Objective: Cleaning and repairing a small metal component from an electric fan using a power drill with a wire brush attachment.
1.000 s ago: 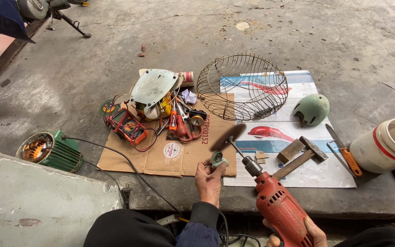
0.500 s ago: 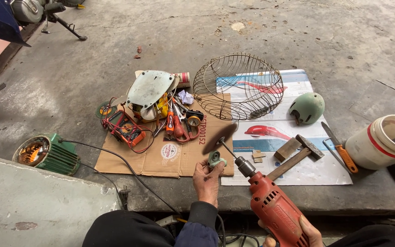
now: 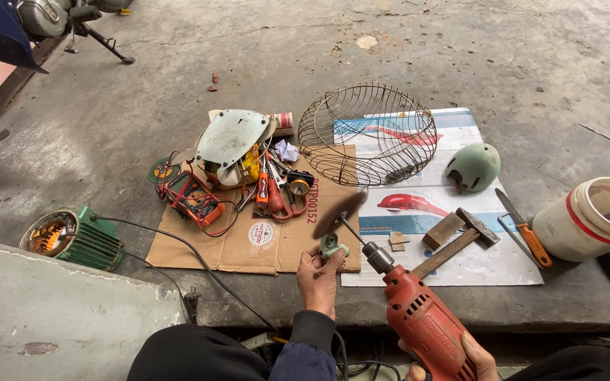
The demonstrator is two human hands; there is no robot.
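Right hand point(image 3: 478, 360): cut off by the bottom edge; only fingers show around the red drill point(image 3: 425, 324), whose handle runs out of view.
Drill's wheel point(image 3: 340, 214): blurred, its surface unreadable.
Green part point(image 3: 332, 246): small, partly covered by the left hand point(image 3: 319, 276); kind unclear.
White bucket point(image 3: 591, 217): clipped at the right edge.
Tool pile point(image 3: 270, 185): tangled, partly under a pale plate point(image 3: 231, 136).

Single view only, head-mounted, so no overlap to compare. Looks steeply down and forward from above the person's lap; both hands sit at the bottom edge, left hand point(image 3: 321, 279) near centre, right hand point(image 3: 476, 356) cut off by the frame. Mid range: concrete floor point(image 3: 460, 56) fills the upper half (wide lens, edges bowed). Concrete ledge point(image 3: 51, 310) closest, lower left.
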